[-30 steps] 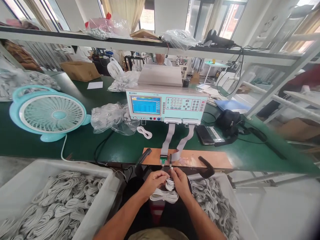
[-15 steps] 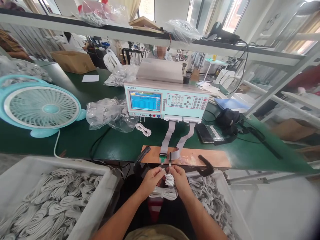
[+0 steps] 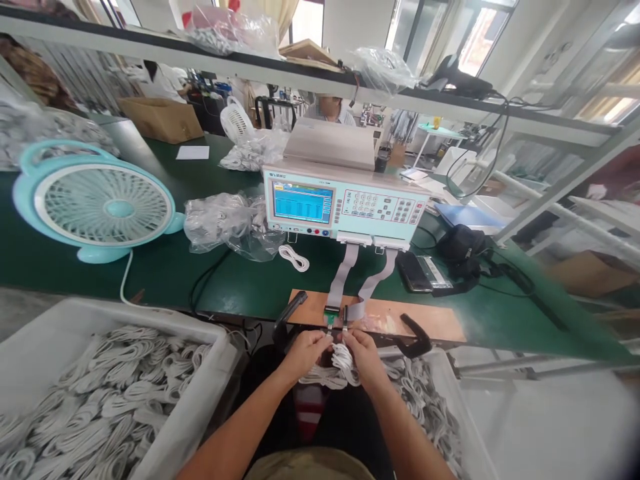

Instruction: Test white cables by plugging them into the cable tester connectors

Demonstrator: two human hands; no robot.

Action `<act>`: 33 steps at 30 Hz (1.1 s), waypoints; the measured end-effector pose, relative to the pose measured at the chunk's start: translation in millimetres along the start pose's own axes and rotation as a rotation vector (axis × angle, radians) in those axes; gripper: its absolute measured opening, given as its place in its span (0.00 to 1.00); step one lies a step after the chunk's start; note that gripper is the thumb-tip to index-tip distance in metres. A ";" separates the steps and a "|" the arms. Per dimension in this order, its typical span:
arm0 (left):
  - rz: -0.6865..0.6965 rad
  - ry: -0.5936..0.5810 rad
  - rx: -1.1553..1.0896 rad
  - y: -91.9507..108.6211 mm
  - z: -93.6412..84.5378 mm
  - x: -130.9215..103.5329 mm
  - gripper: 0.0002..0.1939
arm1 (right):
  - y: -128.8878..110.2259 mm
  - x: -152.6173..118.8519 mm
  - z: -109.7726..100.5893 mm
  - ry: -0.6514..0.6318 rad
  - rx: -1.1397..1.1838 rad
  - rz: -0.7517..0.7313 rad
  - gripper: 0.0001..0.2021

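Observation:
My left hand pinches one connector end of a coiled white cable at the small green board. The other connector end is between the fingers of my right hand, at the dark socket beside that board. Between and below both hands hangs the bundled cable. Grey ribbon cables run from the two sockets up to a tester with a lit blue screen. Whether the connectors are fully seated is too small to tell.
White bins of coiled cables stand at left and right. Black clamps flank the copper-coloured board. A blue fan, bagged cables and a phone lie on the table. A person sits behind the tester.
The view has shifted, so the bench items appear slightly further right. Both hands stay at the sockets, and the hanging cable bundle has swung and changed shape a little.

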State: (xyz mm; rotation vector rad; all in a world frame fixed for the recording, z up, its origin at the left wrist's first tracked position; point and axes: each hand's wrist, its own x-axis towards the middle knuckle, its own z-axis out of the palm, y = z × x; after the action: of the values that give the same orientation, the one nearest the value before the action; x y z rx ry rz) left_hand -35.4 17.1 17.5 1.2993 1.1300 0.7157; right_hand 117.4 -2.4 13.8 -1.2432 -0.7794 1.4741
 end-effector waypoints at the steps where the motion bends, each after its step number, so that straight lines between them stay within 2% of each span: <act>1: 0.004 0.016 -0.007 -2.9 2.5 0.5 0.18 | 1.1 0.4 -0.6 -0.002 -0.009 -0.008 0.21; 5: 0.029 0.059 -0.015 -9.7 5.0 3.3 0.19 | 3.7 1.0 -2.1 -0.002 -0.040 -0.030 0.22; 13: 0.005 0.107 -0.057 -8.8 7.4 7.3 0.19 | 2.8 1.3 -3.8 0.003 -0.070 -0.058 0.19; 22: -0.038 0.088 -0.121 -8.9 9.3 8.7 0.24 | 7.0 3.0 -4.0 -0.005 -0.061 -0.026 0.21; 27: -0.008 0.094 -0.072 -8.2 8.4 10.4 0.28 | 0.9 -2.1 1.2 -0.021 -0.059 -0.046 0.21; 33: 0.024 0.115 -0.016 -4.7 15.1 13.9 0.29 | 2.8 1.8 3.0 0.033 -0.086 -0.108 0.25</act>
State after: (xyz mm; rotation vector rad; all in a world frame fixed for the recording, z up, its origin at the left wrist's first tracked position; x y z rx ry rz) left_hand -17.6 23.4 8.2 1.2730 1.2004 0.8241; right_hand 113.7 -1.1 11.5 -1.2663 -0.8822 1.3415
